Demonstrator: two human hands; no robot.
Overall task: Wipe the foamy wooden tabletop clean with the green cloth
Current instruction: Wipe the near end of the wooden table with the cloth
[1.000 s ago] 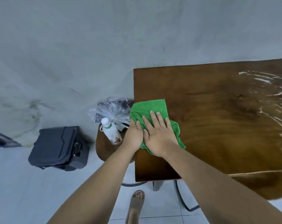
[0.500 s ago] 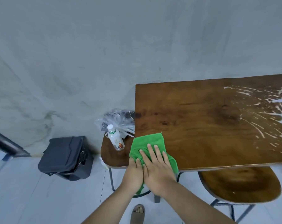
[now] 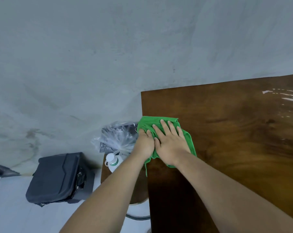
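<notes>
Cloth (image 3: 159,122), green and bunched, lies at the left edge of the wooden tabletop (image 3: 235,157), one corner hanging over the side, as a person presses it down with both hands. Right hand (image 3: 170,142) lies flat with fingers spread across the fabric; left hand (image 3: 145,142) sits just beside it at the table's edge, fingers curled into the folds, gripping rather than merely resting.

Wood around the hands looks dark and free of foam, while white streaks of foam (image 3: 287,96) remain at the far right, well apart from the cloth. Finishing well probably calls for long, overlapping strokes carried toward those streaks, even pressure through the flat palm, and the cloth refolded to a fresh face once it loads up, so residue is lifted rather than smeared.

Beside the table a stool (image 3: 105,169) holds a white bottle (image 3: 113,161) and a clear plastic bag (image 3: 116,139). The bottle's green label carries print too small to read. A dark case (image 3: 58,177) rests on the floor by the wall.
</notes>
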